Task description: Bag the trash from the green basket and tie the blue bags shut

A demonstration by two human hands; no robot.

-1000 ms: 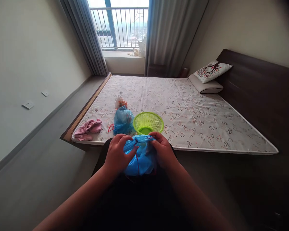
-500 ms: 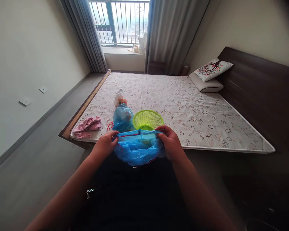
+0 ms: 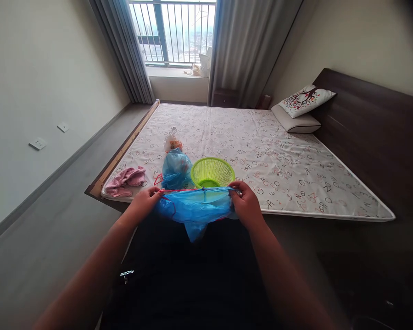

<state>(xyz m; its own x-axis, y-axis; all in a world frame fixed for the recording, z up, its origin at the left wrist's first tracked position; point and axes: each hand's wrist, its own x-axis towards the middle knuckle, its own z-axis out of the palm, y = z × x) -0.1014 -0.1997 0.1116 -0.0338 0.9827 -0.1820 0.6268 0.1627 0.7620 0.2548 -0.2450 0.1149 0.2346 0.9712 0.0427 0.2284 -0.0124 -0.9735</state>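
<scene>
Holds a blue plastic bag (image 3: 199, 206) by its rim with both hands, stretching it sideways across the middle of the grip. Pinches one end with the left hand (image 3: 147, 200), with thumb and fingers clamped together on the rim; pinches the opposite end with the right hand (image 3: 246, 202), with thumb and fingers likewise closed on the plastic. Shows a red drawstring (image 3: 179, 189) along the rim near the left-hand pinch. Lets the bag sag below the grip, with one pointed corner hanging lowest in front of dark clothing (image 3: 189, 288).

Faces a green basket (image 3: 212, 170) directly beyond the grip, upright with its mouth upward on the mattress (image 3: 278, 169) and partly hidden at the near side by the bag. Has a second blue bag (image 3: 176, 167) just left of that basket, beyond the left-hand pinch, bunched up and with a red string (image 3: 158, 179) at its left. Has a clear bag with orange contents (image 3: 173, 143) farther from the grip, behind the bunched one. Has a pink cloth (image 3: 125, 182) left of the grip, near the mattress corner. Includes, well beyond the grip to the right, a patterned cushion (image 3: 300, 101) leaning on a pale pillow (image 3: 296, 123).
</scene>
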